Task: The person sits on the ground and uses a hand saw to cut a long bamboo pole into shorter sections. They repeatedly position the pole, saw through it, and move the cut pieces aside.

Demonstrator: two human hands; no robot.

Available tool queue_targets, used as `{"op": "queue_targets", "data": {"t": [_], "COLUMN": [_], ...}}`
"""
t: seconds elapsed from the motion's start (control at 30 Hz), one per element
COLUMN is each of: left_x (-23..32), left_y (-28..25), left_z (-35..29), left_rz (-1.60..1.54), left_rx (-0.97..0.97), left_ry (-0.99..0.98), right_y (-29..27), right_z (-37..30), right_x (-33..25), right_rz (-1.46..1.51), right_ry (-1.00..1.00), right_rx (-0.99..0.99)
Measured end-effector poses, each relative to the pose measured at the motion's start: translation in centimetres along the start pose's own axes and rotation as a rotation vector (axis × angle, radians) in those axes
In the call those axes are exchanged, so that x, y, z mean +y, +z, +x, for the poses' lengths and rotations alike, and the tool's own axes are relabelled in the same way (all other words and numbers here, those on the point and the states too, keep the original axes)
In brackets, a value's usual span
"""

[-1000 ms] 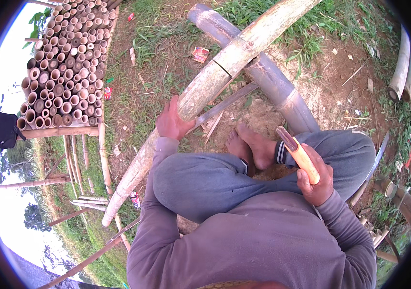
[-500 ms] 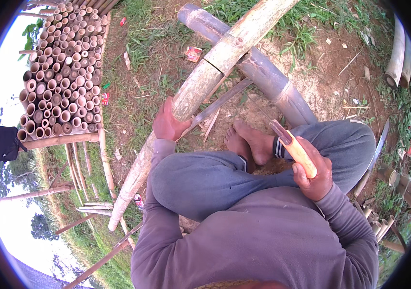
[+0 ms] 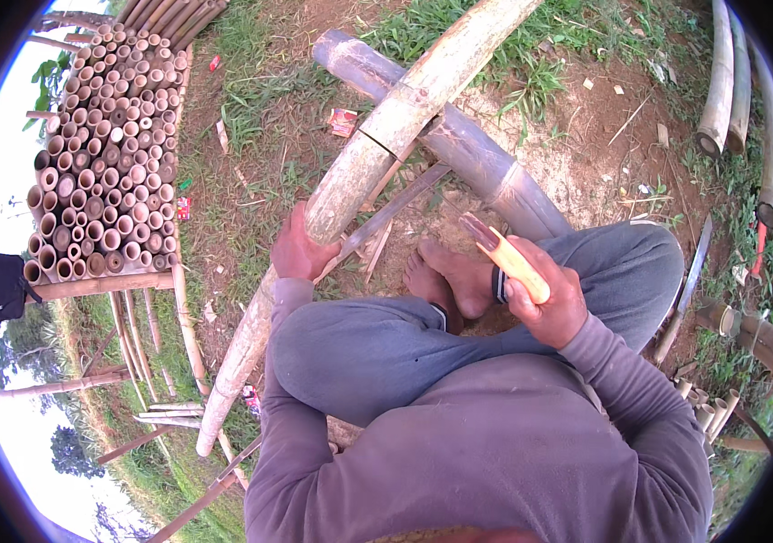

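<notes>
A long pale bamboo pole [image 3: 377, 127] slants from the far right down to the left past my left knee. A thin dark cut runs partway across it. My left hand [image 3: 303, 246] is closed around the pole, on the near side of the cut. In my right hand [image 3: 549, 294], above my crossed legs, is a saw [image 3: 522, 269] gripped by its yellow-orange handle. A dark part sticks out of the handle toward the pole; the blade hardly shows, apparently edge-on. Beneath the pole lies a thick grey-purple bamboo log [image 3: 495, 163], crossing it.
Many cut bamboo tubes [image 3: 106, 163] are stacked upright on a rack at the left, with a black bag [image 3: 4, 286] hanging nearby. A long blade [image 3: 694, 267] lies right of my knee. More bamboo poles [image 3: 715, 90] rest at the right. Bamboo strips [image 3: 400, 208] lie beneath the pole.
My right hand has moved forward and slightly left with the saw, closer to the pole. My left hand keeps its hold. The whole view has shifted a little.
</notes>
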State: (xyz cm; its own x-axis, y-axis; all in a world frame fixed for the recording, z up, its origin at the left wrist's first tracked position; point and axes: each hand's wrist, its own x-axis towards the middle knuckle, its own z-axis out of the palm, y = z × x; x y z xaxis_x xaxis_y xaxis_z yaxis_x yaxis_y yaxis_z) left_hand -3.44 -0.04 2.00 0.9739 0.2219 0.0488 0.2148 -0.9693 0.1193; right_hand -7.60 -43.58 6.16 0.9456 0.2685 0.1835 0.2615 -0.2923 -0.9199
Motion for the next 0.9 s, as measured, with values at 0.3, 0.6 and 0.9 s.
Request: {"op": "queue_targets", "data": {"t": [0.3, 0.6, 0.9], "left_x": [1.6, 0.3, 0.9], "left_y": [-1.7, -0.6, -1.4], "left_z": [0.9, 0.2, 0.9], "left_rz": [-0.035, -0.055, -0.025], "left_rx": [0.008, -0.003, -0.031], "left_ry": [0.023, 0.015, 0.003], "right_y": [9.6, -1.5, 8.5], "right_z": [15.4, -1.8, 13.6], "right_x": [1.0, -0.8, 0.8], "right_rz": [-0.127, -0.018, -0.077], "right_ry": [0.155, -0.041, 0.137], "right_rx": [-0.036, 0.014, -0.017]}}
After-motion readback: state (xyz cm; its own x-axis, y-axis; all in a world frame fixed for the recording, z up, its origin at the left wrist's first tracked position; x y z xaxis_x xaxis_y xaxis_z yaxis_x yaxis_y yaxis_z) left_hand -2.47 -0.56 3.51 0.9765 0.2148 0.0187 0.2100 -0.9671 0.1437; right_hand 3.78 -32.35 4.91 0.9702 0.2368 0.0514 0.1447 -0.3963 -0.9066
